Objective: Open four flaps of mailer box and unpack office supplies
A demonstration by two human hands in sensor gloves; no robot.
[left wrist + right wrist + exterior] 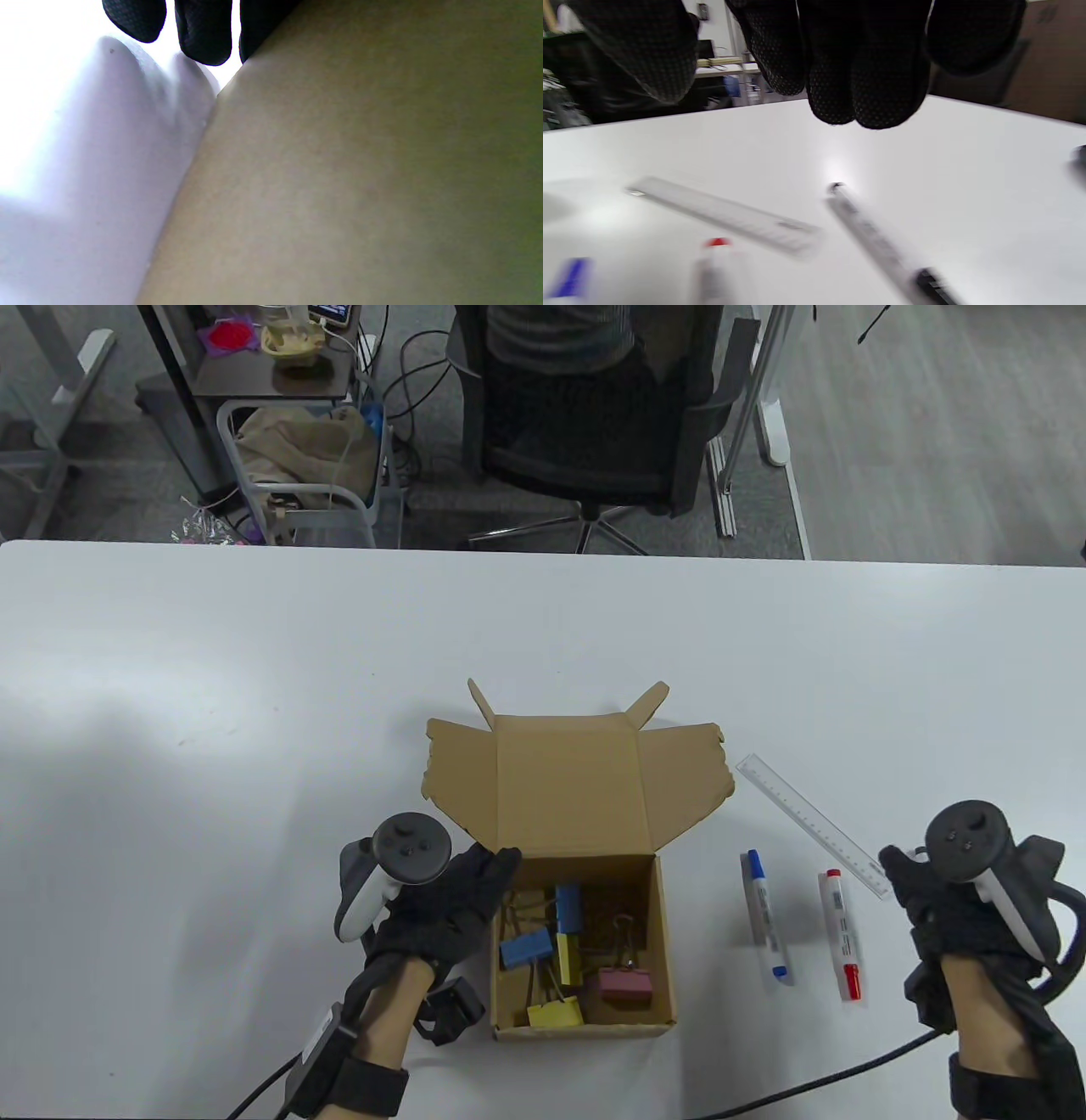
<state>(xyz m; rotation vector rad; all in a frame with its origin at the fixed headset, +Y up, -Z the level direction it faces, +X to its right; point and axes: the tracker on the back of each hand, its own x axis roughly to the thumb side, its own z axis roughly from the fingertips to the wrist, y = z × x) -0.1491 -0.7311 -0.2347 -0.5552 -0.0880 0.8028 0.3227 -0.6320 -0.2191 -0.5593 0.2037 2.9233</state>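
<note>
While the left hand (441, 899) rests flat-fingered on the open box (581, 950) mid-bench, clips (543, 946) inside look light, stiff, best pinched by their wire handles, and the right hand (959, 899), loosely curled, holds nothing beside the ruler (810, 823).

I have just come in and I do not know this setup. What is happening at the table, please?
A person in sensor gloves is unpacking a small cardboard mailer box whose flaps are already open. The left hand rests against the box's left wall. The right hand hovers over the table, holding nothing. A ruler, a blue marker and a red marker already lie right of the box. Coloured binder clips are still inside.
</note>
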